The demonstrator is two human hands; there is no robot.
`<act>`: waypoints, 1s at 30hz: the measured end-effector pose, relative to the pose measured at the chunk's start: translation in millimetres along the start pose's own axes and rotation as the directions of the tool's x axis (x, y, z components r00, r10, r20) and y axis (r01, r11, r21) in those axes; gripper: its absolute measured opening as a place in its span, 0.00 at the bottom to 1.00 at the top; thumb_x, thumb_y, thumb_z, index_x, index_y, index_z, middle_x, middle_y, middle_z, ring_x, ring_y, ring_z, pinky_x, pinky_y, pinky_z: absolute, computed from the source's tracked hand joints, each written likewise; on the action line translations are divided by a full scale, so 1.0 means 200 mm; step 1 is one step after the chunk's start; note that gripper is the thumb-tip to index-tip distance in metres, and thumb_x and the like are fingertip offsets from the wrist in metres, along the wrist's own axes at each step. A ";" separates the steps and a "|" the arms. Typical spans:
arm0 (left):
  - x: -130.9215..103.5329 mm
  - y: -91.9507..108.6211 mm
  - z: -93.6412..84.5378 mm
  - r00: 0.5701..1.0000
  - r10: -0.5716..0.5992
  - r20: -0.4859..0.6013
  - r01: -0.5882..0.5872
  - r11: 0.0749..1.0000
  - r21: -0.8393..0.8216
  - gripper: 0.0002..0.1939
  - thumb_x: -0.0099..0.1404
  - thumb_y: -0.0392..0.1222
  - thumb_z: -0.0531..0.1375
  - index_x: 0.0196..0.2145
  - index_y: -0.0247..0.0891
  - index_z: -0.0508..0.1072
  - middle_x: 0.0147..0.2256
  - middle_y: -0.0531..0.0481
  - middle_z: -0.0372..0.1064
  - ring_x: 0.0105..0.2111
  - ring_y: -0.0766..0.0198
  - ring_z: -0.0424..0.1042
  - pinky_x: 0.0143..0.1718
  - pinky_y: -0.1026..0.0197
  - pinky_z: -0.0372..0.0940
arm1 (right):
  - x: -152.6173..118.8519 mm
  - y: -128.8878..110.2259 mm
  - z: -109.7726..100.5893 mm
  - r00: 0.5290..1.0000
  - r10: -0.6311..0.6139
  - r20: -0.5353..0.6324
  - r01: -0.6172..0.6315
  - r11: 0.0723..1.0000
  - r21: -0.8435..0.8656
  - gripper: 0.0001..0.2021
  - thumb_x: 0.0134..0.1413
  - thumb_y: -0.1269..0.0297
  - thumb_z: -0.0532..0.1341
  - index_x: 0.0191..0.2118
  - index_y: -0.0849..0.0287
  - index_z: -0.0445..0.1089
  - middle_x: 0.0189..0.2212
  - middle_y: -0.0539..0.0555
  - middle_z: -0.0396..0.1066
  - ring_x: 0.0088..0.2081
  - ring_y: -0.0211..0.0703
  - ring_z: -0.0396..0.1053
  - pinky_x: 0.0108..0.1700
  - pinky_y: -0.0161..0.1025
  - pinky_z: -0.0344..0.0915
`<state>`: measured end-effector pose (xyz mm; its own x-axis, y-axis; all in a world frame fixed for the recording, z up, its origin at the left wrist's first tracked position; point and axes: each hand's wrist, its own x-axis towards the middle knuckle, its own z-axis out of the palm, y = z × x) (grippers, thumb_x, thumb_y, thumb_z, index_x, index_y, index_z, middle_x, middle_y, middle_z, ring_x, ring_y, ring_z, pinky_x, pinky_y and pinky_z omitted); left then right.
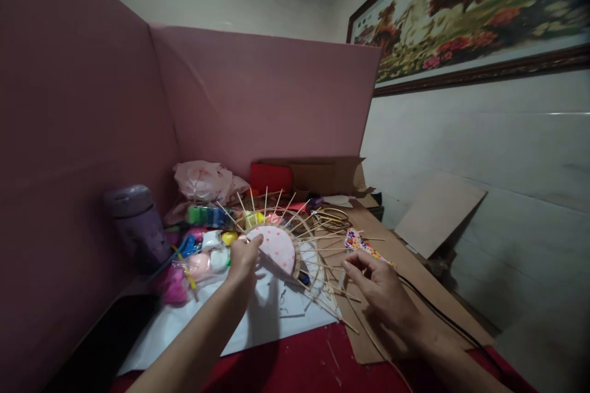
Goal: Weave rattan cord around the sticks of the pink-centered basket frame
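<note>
My left hand [246, 255] grips a half-round woven piece [276, 245], thumb on its pale pink dotted face. Thin straw-coloured sticks fan out from its curved, woven edge, and thin strands loop around them at the right. My right hand [375, 282] is off to the right of the piece, thumb and forefinger pinched together near the stick ends. What is between those fingertips is too small to make out. Just behind the right hand lies a flower-patterned strip [364, 245].
A purple tumbler [136, 227] stands at the left beside packets of coloured clay [209, 258]. White paper [170, 338] and a cardboard sheet [428, 307] cover parts of the red tabletop [276, 362]. A black cable [442, 313] crosses the cardboard. Pink panels [267, 98] rise behind.
</note>
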<state>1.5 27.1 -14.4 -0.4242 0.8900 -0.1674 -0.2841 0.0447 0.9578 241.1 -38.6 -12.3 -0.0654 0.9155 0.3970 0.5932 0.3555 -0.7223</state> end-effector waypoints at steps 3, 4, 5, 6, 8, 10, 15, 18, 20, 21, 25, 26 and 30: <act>-0.06 -0.02 0.03 0.993 -0.120 0.013 0.120 0.993 -0.010 0.08 0.50 0.33 0.62 0.28 0.36 0.66 0.17 0.52 0.64 0.15 0.65 0.64 0.16 0.64 0.60 | -0.06 0.00 -0.02 1.000 -0.016 0.022 0.015 0.999 0.035 0.13 0.56 0.59 0.52 0.25 0.56 0.65 0.22 0.49 0.64 0.25 0.39 0.61 0.27 0.34 0.58; -0.07 -0.03 0.04 0.988 -0.155 0.026 0.155 0.988 -0.023 0.07 0.50 0.33 0.61 0.28 0.35 0.66 0.17 0.52 0.64 0.15 0.64 0.65 0.16 0.63 0.61 | -0.08 0.00 -0.02 1.000 -0.019 0.022 0.018 0.999 0.042 0.13 0.56 0.58 0.52 0.25 0.56 0.65 0.22 0.49 0.64 0.25 0.39 0.61 0.27 0.34 0.58; -0.07 -0.03 0.05 0.982 -0.186 0.040 0.187 0.982 -0.038 0.06 0.50 0.32 0.61 0.28 0.35 0.66 0.17 0.51 0.64 0.15 0.64 0.66 0.16 0.63 0.62 | -0.10 -0.01 -0.03 1.000 -0.021 0.019 0.020 0.999 0.044 0.13 0.56 0.58 0.52 0.25 0.56 0.65 0.22 0.49 0.63 0.25 0.39 0.61 0.27 0.34 0.57; -0.07 -0.04 0.06 0.976 -0.211 0.051 0.214 0.975 -0.054 0.06 0.50 0.31 0.61 0.27 0.34 0.66 0.17 0.51 0.64 0.15 0.64 0.66 0.16 0.63 0.62 | -0.12 -0.01 -0.04 1.000 -0.023 0.012 0.022 0.999 0.044 0.12 0.55 0.58 0.53 0.24 0.56 0.64 0.22 0.49 0.63 0.24 0.38 0.60 0.27 0.34 0.57; -0.06 -0.05 0.07 0.970 -0.228 0.078 0.235 0.967 -0.097 0.07 0.50 0.28 0.61 0.26 0.33 0.66 0.17 0.51 0.65 0.15 0.65 0.66 0.17 0.64 0.63 | -0.15 -0.04 -0.06 1.000 -0.021 0.005 0.020 0.999 0.041 0.12 0.55 0.58 0.53 0.24 0.57 0.65 0.21 0.48 0.63 0.24 0.38 0.60 0.26 0.33 0.57; -0.05 -0.05 0.07 0.974 -0.193 0.118 0.210 0.965 -0.156 0.08 0.49 0.26 0.61 0.27 0.34 0.67 0.20 0.51 0.67 0.17 0.67 0.67 0.18 0.66 0.63 | -0.18 -0.06 -0.08 1.000 -0.016 -0.001 0.016 0.999 0.034 0.12 0.54 0.59 0.54 0.24 0.57 0.65 0.20 0.48 0.62 0.22 0.38 0.60 0.25 0.33 0.56; -0.07 0.01 0.03 0.962 -0.047 0.269 0.131 0.944 -0.304 0.08 0.52 0.27 0.60 0.31 0.34 0.69 0.27 0.49 0.72 0.23 0.67 0.71 0.25 0.64 0.68 | -0.22 -0.07 -0.13 0.998 -0.017 -0.058 0.017 1.000 0.012 0.13 0.54 0.57 0.53 0.24 0.56 0.65 0.19 0.48 0.62 0.23 0.39 0.61 0.26 0.34 0.56; -0.10 0.05 0.00 0.942 0.029 0.334 0.104 0.921 -0.375 0.08 0.54 0.28 0.58 0.33 0.34 0.70 0.31 0.48 0.74 0.26 0.67 0.73 0.29 0.64 0.70 | -0.22 -0.03 -0.13 0.995 0.010 -0.101 -0.005 0.999 0.049 0.15 0.55 0.55 0.52 0.24 0.57 0.64 0.20 0.48 0.62 0.25 0.40 0.62 0.29 0.35 0.58; -0.11 0.06 -0.02 0.927 0.071 0.367 0.101 0.898 -0.429 0.09 0.56 0.29 0.57 0.36 0.34 0.71 0.33 0.47 0.74 0.28 0.66 0.74 0.30 0.64 0.70 | -0.22 -0.01 -0.11 0.993 0.027 -0.115 -0.014 0.994 0.113 0.15 0.55 0.54 0.52 0.24 0.57 0.64 0.20 0.49 0.63 0.26 0.41 0.63 0.30 0.36 0.59; -0.12 0.07 -0.03 0.922 0.079 0.379 0.110 0.886 -0.451 0.10 0.56 0.30 0.56 0.37 0.33 0.71 0.33 0.46 0.75 0.29 0.65 0.74 0.30 0.64 0.70 | -0.21 0.00 -0.09 0.993 0.037 -0.110 -0.019 0.988 0.156 0.16 0.54 0.53 0.53 0.24 0.58 0.65 0.21 0.50 0.64 0.26 0.41 0.64 0.30 0.36 0.59; -0.17 0.07 -0.05 0.929 0.017 0.369 0.172 0.865 -0.472 0.13 0.58 0.31 0.53 0.41 0.29 0.71 0.29 0.43 0.75 0.28 0.61 0.75 0.29 0.62 0.71 | -0.18 -0.01 -0.01 0.995 0.099 -0.022 -0.085 0.932 0.353 0.18 0.52 0.50 0.56 0.26 0.60 0.70 0.23 0.52 0.68 0.25 0.39 0.63 0.27 0.35 0.58; -0.17 0.07 -0.05 0.935 0.005 0.354 0.177 0.859 -0.480 0.14 0.58 0.32 0.53 0.42 0.29 0.70 0.29 0.43 0.75 0.27 0.60 0.75 0.29 0.61 0.71 | -0.16 -0.02 0.02 0.994 0.113 0.012 -0.108 0.908 0.406 0.18 0.50 0.49 0.57 0.26 0.61 0.71 0.24 0.53 0.68 0.25 0.39 0.62 0.27 0.35 0.58; -0.18 0.08 -0.07 0.962 0.032 0.271 0.125 0.830 -0.544 0.14 0.59 0.30 0.52 0.42 0.28 0.70 0.27 0.44 0.75 0.25 0.63 0.74 0.28 0.63 0.70 | -0.14 -0.11 0.11 0.979 0.116 0.169 -0.198 0.755 0.625 0.21 0.47 0.46 0.59 0.30 0.62 0.72 0.27 0.55 0.70 0.28 0.40 0.64 0.32 0.37 0.59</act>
<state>1.2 -10.1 3.0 -0.1839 0.9807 -0.0665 -0.7564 -0.0980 0.6467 211.6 -68.3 -19.6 -0.1311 0.9691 0.2088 -0.0401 0.2052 -0.9779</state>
